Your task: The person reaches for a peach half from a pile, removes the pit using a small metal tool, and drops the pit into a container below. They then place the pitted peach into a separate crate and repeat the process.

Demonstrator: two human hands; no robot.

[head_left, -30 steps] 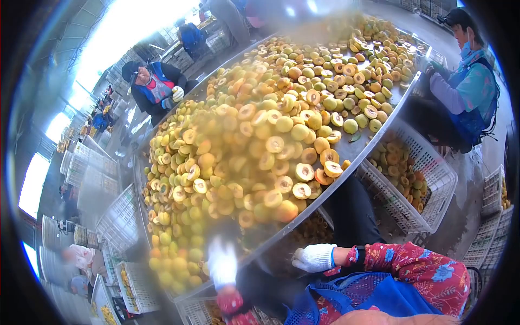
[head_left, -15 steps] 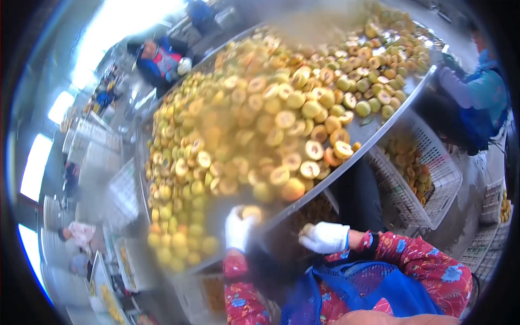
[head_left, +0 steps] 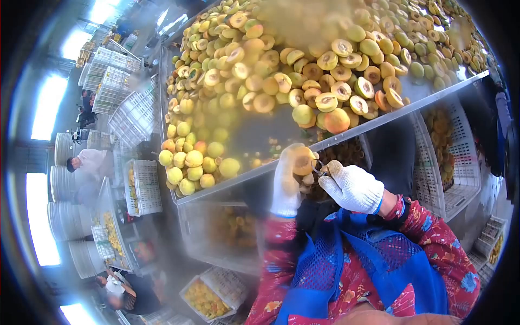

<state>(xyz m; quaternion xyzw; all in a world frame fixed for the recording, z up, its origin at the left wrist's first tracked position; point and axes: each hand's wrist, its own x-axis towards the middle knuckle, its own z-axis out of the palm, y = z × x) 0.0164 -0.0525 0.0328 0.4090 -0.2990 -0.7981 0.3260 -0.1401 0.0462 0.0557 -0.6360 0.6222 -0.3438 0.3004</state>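
My left hand (head_left: pixel 287 181), in a white glove, holds a peach half (head_left: pixel 304 161) with its orange, cut-looking side toward my other hand, near the table's front edge. Gloved too, my right hand (head_left: pixel 352 187) is closed on a small metal tool (head_left: pixel 322 169) whose thin end reaches the fruit. The tool is partly hidden by my fingers. Just beyond my hands, cut and whole peaches (head_left: pixel 326 102) lie heaped on the metal table (head_left: pixel 271 127).
White crates with fruit stand at the right (head_left: pixel 466 157) and below the table (head_left: pixel 230 284). The table's raised metal rim (head_left: pixel 401 111) runs before me. Stacked crates (head_left: pixel 132 116) and several people, one in light clothing (head_left: pixel 89 162), are at the left.
My left hand has come off the table area toward my right hand, now with the fruit between them. The view has shifted, showing the table's near corner and more crates.
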